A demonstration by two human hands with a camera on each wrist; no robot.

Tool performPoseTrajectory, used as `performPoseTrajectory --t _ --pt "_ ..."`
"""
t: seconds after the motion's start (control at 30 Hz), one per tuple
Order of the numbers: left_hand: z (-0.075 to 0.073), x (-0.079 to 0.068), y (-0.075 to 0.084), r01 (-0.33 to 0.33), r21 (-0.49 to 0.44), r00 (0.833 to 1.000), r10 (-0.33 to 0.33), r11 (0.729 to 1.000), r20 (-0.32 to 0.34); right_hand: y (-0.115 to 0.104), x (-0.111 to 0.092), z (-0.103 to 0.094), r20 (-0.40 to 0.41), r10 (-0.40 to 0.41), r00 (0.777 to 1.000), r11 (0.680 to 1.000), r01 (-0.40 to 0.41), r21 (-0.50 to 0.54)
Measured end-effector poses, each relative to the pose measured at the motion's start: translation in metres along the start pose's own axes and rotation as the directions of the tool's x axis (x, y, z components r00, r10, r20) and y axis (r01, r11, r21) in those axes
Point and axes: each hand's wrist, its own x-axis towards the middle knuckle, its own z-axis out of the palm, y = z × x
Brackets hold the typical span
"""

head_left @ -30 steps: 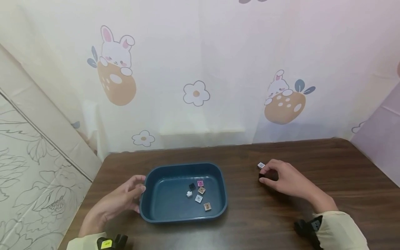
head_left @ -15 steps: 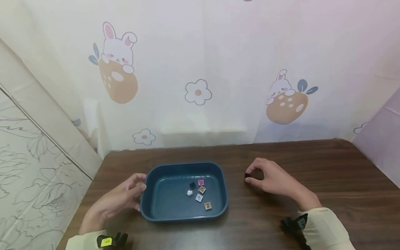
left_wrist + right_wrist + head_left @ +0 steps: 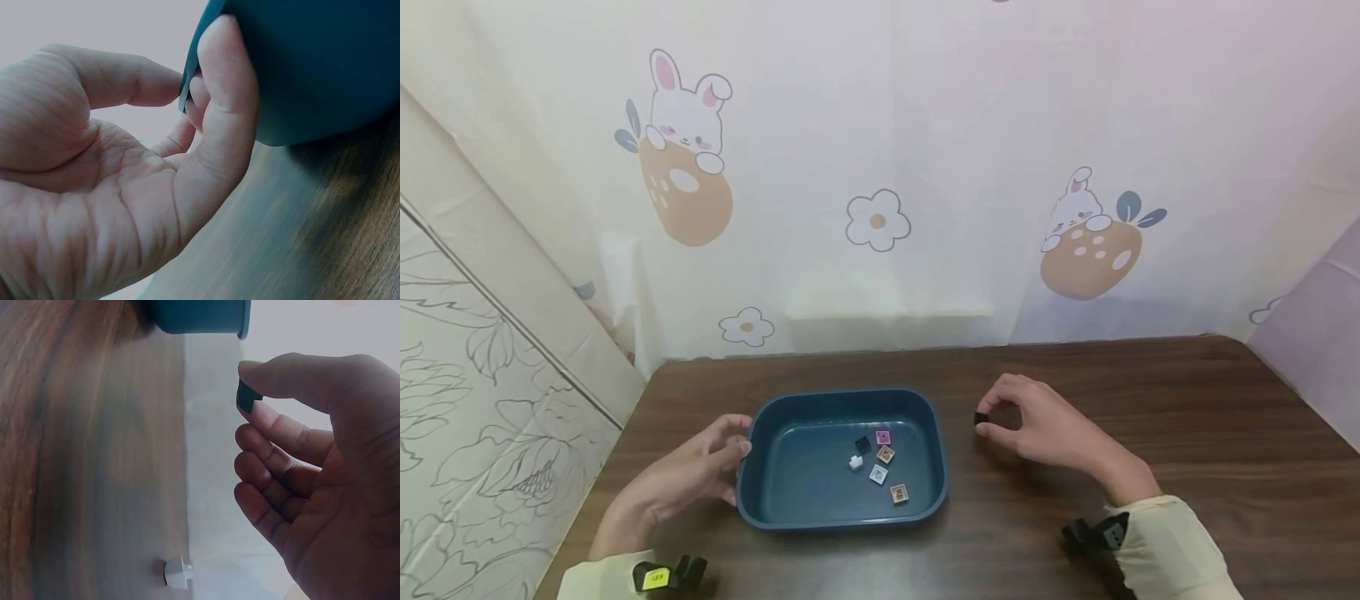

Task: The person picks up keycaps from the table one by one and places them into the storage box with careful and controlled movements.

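My right hand (image 3: 1037, 421) pinches a small black block (image 3: 248, 397) between thumb and index finger, above the table to the right of a dark blue tray (image 3: 748, 492). In the right wrist view the other fingers curl below it. My left hand (image 3: 688, 475) grips the tray's left rim, thumb on one side and fingers on the other, as the left wrist view shows. Inside the tray, toward its right side, lie a pink block (image 3: 883, 437), a black block (image 3: 862, 445), a small white piece (image 3: 856, 463), a pale printed block (image 3: 878, 474) and tan printed blocks (image 3: 898, 494).
A small white piece (image 3: 178, 573) stands on the brown wooden table (image 3: 1000, 542); the right hand hides it in the head view. A patterned curtain (image 3: 797, 208) hangs along the table's back edge, with another printed panel (image 3: 467, 400) at the left.
My right hand has moved left toward the tray, carrying the black block away from beside the white piece. The left hand keeps its hold on the tray.
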Motion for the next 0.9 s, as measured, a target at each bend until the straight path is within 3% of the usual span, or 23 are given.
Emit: performPoseTrajectory --t 0.9 --pt "0.002 0.001 0.002 0.028 0.013 0.999 -0.028 1.000 -0.025 -0.015 0.011 0.000 0.022 -0.019 1.000 1.000 0.019 0.024"
